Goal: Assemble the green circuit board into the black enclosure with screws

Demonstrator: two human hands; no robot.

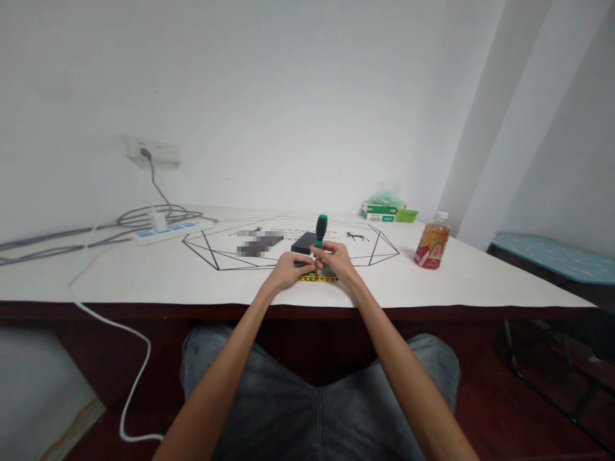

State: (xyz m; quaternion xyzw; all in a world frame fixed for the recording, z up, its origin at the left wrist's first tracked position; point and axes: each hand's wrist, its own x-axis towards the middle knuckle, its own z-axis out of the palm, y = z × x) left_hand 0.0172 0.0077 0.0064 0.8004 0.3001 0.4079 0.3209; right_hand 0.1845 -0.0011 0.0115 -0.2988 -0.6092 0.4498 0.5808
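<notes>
Forearms [406, 368]: angled inward
Right hand [336, 257]: grips screwdriver [321, 228] near-upright, likely for turning
Left hand [287, 270]: touches board [327, 276], perhaps steadying; grip unclear

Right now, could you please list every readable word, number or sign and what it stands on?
"Don't": white tabletop; other words blurred or covered, partly by the screwdriver.
Bottle label: too blurred to read.
Green-and-white box: print too small to read.
Yellow strip: black marks, too small.
</notes>
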